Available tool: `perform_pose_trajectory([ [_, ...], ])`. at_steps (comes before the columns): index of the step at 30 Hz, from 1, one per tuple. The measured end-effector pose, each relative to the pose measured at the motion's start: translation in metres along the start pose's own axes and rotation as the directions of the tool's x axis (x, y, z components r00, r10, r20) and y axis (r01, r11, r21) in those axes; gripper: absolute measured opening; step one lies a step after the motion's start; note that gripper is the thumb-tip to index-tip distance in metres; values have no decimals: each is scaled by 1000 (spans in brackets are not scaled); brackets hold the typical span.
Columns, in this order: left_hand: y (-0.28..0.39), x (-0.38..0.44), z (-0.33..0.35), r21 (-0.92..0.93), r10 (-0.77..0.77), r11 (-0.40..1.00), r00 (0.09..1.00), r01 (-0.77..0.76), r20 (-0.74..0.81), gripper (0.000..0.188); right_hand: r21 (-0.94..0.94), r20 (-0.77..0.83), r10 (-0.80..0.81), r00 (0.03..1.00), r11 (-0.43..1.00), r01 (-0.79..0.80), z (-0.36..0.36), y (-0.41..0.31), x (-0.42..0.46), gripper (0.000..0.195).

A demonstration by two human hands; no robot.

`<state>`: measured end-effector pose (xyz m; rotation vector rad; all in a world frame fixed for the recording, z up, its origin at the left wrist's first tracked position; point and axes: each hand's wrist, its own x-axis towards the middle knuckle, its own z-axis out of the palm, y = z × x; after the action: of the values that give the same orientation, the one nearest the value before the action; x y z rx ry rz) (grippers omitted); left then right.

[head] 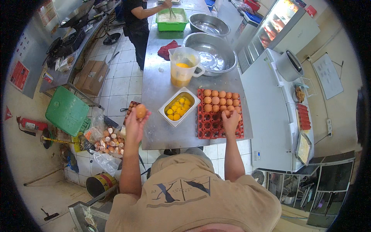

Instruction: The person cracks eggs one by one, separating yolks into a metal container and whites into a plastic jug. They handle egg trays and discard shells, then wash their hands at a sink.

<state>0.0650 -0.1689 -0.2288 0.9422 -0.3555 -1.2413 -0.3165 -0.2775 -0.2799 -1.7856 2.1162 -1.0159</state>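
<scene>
In my left hand (136, 123) is a brown egg (141, 111), held up left of the steel table's edge. My right hand (230, 122) reaches over the red egg tray (207, 134), its fingertips on an egg in the tray; whether they grip it is hard to tell. Several rows of brown eggs (215, 100) fill the tray's far part, with mostly bare cups nearer me. Between my hands stands a steel pan (169, 117) of raw yolks and whites (179, 108). Beyond it is a clear plastic jug (185, 68) partly filled with yellow egg.
Large steel bowls (214, 53) and a red cloth (169, 50) lie farther along the table. A co-worker (136, 26) holds a whisk over a green tub (172, 26). Broken eggshells (110, 142) fill a bin at my left. A white chest freezer (269, 116) stands to the right.
</scene>
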Motion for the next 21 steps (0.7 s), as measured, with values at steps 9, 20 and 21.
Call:
perform_pose_trajectory([
  [9, -44, 12, 83, -30, 21, 999, 993, -17, 120, 33, 790, -306, -271, 913, 463, 402, -43, -150, -12, 40],
  [20, -56, 24, 82, 34, 35, 999, 995, -38, 92, 31, 821, -193, -427, 884, 423, 384, 48, -165, -29, 41],
  [21, -57, 24, 83, 46, 46, 998, 992, -51, 115, 32, 811, -225, -452, 863, 404, 423, 46, -166, -30, 42],
])
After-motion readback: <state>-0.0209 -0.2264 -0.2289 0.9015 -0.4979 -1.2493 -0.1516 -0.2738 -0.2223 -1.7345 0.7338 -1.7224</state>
